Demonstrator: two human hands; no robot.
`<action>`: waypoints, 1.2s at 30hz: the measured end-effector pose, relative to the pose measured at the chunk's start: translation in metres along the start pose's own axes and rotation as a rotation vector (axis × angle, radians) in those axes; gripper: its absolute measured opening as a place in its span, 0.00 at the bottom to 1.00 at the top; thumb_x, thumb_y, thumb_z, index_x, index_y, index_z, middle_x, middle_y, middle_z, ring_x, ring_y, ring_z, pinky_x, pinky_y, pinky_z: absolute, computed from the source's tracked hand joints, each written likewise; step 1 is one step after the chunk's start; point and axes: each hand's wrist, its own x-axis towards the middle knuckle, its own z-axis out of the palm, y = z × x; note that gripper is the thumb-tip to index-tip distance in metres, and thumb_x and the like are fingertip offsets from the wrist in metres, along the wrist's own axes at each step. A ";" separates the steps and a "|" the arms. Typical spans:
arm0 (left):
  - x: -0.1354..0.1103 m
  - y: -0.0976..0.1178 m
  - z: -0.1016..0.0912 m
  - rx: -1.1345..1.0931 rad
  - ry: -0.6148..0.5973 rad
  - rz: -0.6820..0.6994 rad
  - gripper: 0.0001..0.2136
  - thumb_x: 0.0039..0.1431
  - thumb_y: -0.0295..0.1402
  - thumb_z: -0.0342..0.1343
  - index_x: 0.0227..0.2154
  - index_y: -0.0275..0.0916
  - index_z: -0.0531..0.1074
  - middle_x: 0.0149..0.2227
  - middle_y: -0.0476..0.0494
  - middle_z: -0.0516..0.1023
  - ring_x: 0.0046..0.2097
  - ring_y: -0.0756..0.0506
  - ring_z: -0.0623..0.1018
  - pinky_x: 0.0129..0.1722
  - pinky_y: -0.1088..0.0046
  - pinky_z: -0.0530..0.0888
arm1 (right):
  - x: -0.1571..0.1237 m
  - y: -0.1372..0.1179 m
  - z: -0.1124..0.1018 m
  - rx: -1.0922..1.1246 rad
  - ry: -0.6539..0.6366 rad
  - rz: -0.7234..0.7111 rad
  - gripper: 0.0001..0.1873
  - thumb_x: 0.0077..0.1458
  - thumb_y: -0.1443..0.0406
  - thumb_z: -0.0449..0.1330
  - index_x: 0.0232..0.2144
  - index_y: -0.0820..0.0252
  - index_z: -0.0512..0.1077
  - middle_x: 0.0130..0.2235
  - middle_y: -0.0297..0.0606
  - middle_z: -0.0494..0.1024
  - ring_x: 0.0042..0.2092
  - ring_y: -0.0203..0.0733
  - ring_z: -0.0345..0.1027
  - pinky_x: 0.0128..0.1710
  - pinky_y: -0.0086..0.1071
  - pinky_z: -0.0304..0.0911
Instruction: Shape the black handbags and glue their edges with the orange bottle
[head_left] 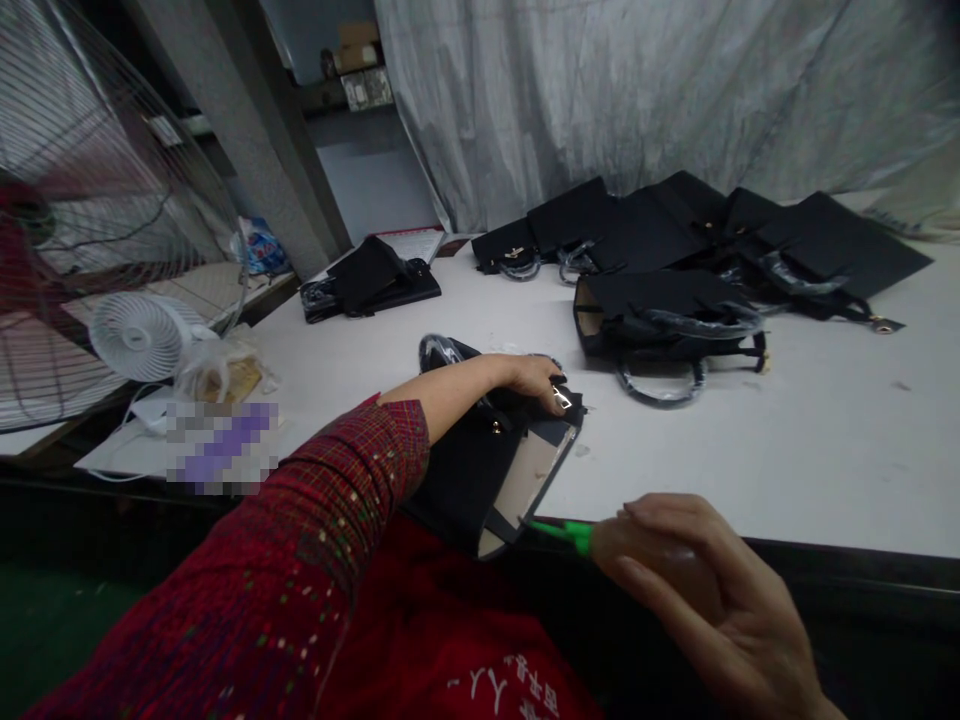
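Note:
My left hand [536,378] rests on top of a black handbag [480,465] at the near edge of the white table [825,450], fingers curled over the bag's upper rim by a metal clasp. The bag lies tilted, its open mouth showing a tan lining toward me. My right hand [697,590] hovers just below the table's edge, fingers closed around a small green-tipped tool [562,532] whose tip touches the bag's open rim. My left arm wears a red patterned sleeve.
Several more black handbags [667,320] with wrapped handles lie in a pile at the back of the table, another [371,280] at the back left. A small white fan [139,335] and a large fan [90,200] stand left. A grey curtain hangs behind.

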 end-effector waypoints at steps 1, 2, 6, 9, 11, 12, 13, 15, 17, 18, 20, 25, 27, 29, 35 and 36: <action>-0.001 0.001 0.000 0.012 0.003 -0.004 0.13 0.40 0.34 0.64 0.31 0.35 0.74 0.30 0.49 0.76 0.33 0.48 0.74 0.36 0.72 0.70 | -0.001 -0.002 0.001 0.009 -0.036 -0.005 0.15 0.53 0.64 0.62 0.44 0.54 0.68 0.45 0.41 0.71 0.43 0.46 0.70 0.38 0.35 0.70; -0.002 0.002 0.000 0.022 0.006 -0.011 0.13 0.40 0.34 0.64 0.31 0.36 0.74 0.30 0.50 0.76 0.34 0.48 0.74 0.36 0.72 0.70 | -0.002 -0.003 0.001 0.011 -0.052 -0.016 0.15 0.53 0.65 0.62 0.44 0.53 0.68 0.45 0.42 0.71 0.44 0.46 0.70 0.38 0.35 0.70; -0.005 0.004 0.000 0.041 0.011 -0.024 0.13 0.41 0.34 0.64 0.32 0.36 0.74 0.31 0.49 0.76 0.34 0.48 0.74 0.37 0.72 0.71 | 0.001 -0.005 0.002 -0.071 0.075 -0.064 0.17 0.51 0.65 0.63 0.45 0.54 0.68 0.44 0.43 0.71 0.44 0.48 0.70 0.40 0.40 0.70; -0.004 0.003 0.000 0.042 0.006 -0.002 0.13 0.41 0.35 0.64 0.32 0.36 0.74 0.32 0.48 0.76 0.35 0.47 0.75 0.37 0.71 0.71 | 0.004 -0.005 0.002 -0.083 0.047 -0.047 0.16 0.52 0.64 0.63 0.45 0.54 0.68 0.44 0.43 0.71 0.44 0.48 0.70 0.39 0.39 0.70; -0.003 0.001 0.000 0.037 0.007 0.003 0.14 0.40 0.35 0.64 0.32 0.36 0.74 0.32 0.48 0.77 0.35 0.47 0.75 0.38 0.71 0.72 | 0.006 -0.005 0.001 -0.062 -0.024 -0.044 0.15 0.53 0.64 0.62 0.45 0.54 0.68 0.44 0.43 0.71 0.44 0.47 0.70 0.39 0.37 0.70; -0.003 0.001 0.000 0.038 0.011 0.000 0.14 0.40 0.35 0.64 0.32 0.36 0.74 0.32 0.48 0.77 0.35 0.47 0.75 0.38 0.71 0.72 | 0.006 -0.005 0.001 -0.066 -0.026 -0.048 0.16 0.53 0.64 0.62 0.45 0.54 0.68 0.45 0.43 0.71 0.44 0.46 0.69 0.39 0.37 0.70; -0.003 0.001 0.000 0.040 0.015 -0.005 0.14 0.41 0.35 0.65 0.32 0.36 0.74 0.32 0.48 0.77 0.35 0.47 0.75 0.37 0.72 0.71 | 0.007 -0.005 0.001 -0.081 0.002 -0.052 0.16 0.53 0.64 0.62 0.45 0.54 0.67 0.44 0.43 0.71 0.44 0.46 0.69 0.40 0.37 0.70; -0.003 0.001 -0.001 0.046 0.024 -0.011 0.14 0.41 0.35 0.65 0.33 0.36 0.74 0.33 0.48 0.77 0.35 0.47 0.75 0.37 0.72 0.71 | 0.008 -0.005 0.000 -0.113 0.076 -0.042 0.16 0.52 0.63 0.63 0.44 0.54 0.67 0.44 0.42 0.71 0.44 0.47 0.69 0.41 0.38 0.69; -0.003 0.001 0.000 0.046 0.022 -0.006 0.14 0.41 0.35 0.65 0.33 0.35 0.74 0.32 0.48 0.77 0.35 0.47 0.75 0.37 0.72 0.71 | 0.008 -0.006 0.001 -0.102 0.077 -0.010 0.16 0.52 0.62 0.63 0.43 0.54 0.68 0.43 0.41 0.72 0.43 0.46 0.70 0.39 0.37 0.69; -0.002 0.001 0.000 0.044 0.020 0.001 0.14 0.41 0.35 0.65 0.33 0.35 0.74 0.32 0.48 0.77 0.34 0.47 0.74 0.37 0.72 0.71 | 0.008 -0.007 0.001 -0.083 0.051 0.012 0.15 0.52 0.61 0.63 0.43 0.54 0.68 0.43 0.41 0.72 0.42 0.46 0.70 0.39 0.37 0.69; 0.000 -0.001 0.001 0.036 0.013 0.012 0.14 0.42 0.34 0.64 0.32 0.34 0.73 0.32 0.47 0.77 0.34 0.47 0.74 0.37 0.71 0.71 | 0.007 -0.010 0.002 -0.055 0.020 0.064 0.14 0.52 0.59 0.63 0.42 0.53 0.68 0.43 0.40 0.73 0.41 0.46 0.71 0.38 0.36 0.69; 0.006 -0.005 0.003 0.011 0.005 0.028 0.13 0.42 0.32 0.64 0.33 0.33 0.74 0.34 0.46 0.77 0.36 0.47 0.74 0.38 0.71 0.71 | 0.004 -0.017 0.005 -0.034 0.034 0.231 0.14 0.51 0.54 0.63 0.39 0.52 0.70 0.40 0.38 0.76 0.36 0.45 0.73 0.31 0.34 0.70; 0.007 -0.006 0.003 0.014 0.005 0.030 0.13 0.42 0.32 0.64 0.33 0.33 0.74 0.34 0.45 0.77 0.36 0.47 0.74 0.38 0.71 0.71 | 0.002 -0.018 0.006 -0.007 0.005 0.260 0.14 0.51 0.54 0.62 0.38 0.52 0.70 0.41 0.38 0.76 0.36 0.45 0.73 0.29 0.32 0.70; 0.007 -0.006 0.002 0.020 0.001 0.033 0.14 0.42 0.33 0.64 0.34 0.33 0.74 0.35 0.45 0.77 0.36 0.47 0.74 0.39 0.71 0.71 | 0.001 -0.018 0.006 -0.016 0.010 0.261 0.14 0.52 0.54 0.62 0.39 0.52 0.70 0.41 0.39 0.76 0.36 0.46 0.73 0.30 0.33 0.71; 0.005 -0.005 0.000 0.029 -0.007 0.041 0.18 0.40 0.36 0.64 0.35 0.33 0.73 0.34 0.44 0.75 0.37 0.45 0.73 0.40 0.67 0.70 | 0.004 -0.022 0.006 -0.081 0.008 0.220 0.14 0.53 0.55 0.61 0.39 0.55 0.69 0.40 0.40 0.75 0.36 0.45 0.72 0.33 0.35 0.70; 0.005 -0.005 0.000 0.026 -0.007 0.040 0.18 0.39 0.37 0.64 0.35 0.33 0.73 0.34 0.44 0.75 0.37 0.45 0.73 0.40 0.66 0.70 | 0.005 -0.023 0.006 -0.073 -0.024 0.210 0.14 0.53 0.56 0.61 0.39 0.55 0.68 0.40 0.40 0.75 0.36 0.44 0.72 0.32 0.34 0.70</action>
